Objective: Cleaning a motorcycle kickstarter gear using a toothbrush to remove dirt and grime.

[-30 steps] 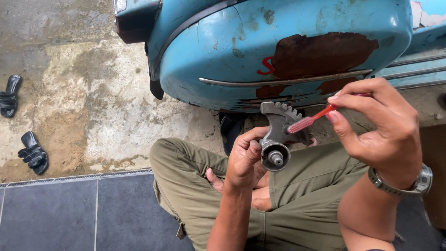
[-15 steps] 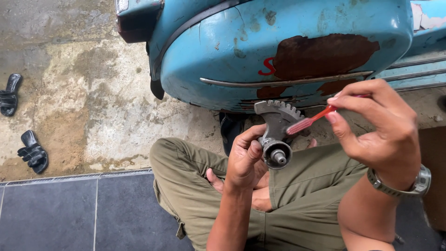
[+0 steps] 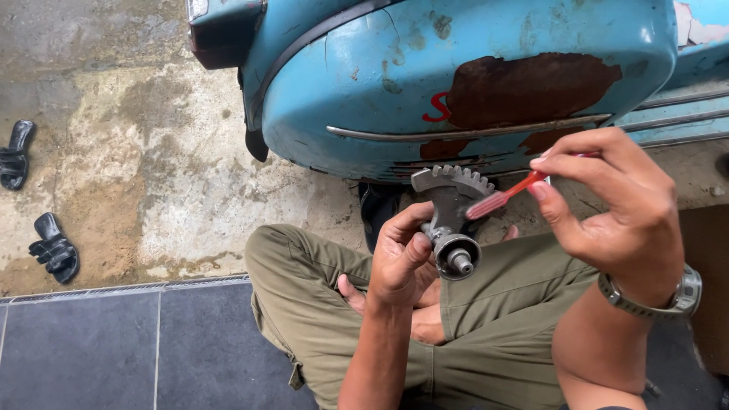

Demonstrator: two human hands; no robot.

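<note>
As the single head view looks down over crossed legs, every place below is given relative to the blue scooter panel (image 3: 471, 83).

Head view, left hand: the left hand (image 3: 402, 258), just below the panel, is closed around the hub of a grey toothed gear part (image 3: 449, 220), stub shaft toward the camera.

Head view, right hand: the right hand (image 3: 607, 201), below the panel's right end, pinches a red toothbrush (image 3: 505, 197) between thumb and fingertips; its head touches the gear part beneath the teeth.

Head view, gear part: held in the air over the lap, in front of the panel's lower edge.

Risk: by judgement, the narrow grip on the hub could let the gear part twist or drop onto the olive trousers (image 3: 486, 319) if the brush presses hard; the light pinch could let the brush slip.

Markings: a red painted mark and a large brown rust patch (image 3: 531, 87) sit mid-panel, above a chrome strip.

Surroundings: two black sandals (image 3: 34, 205) lie well left of the panel.
</note>
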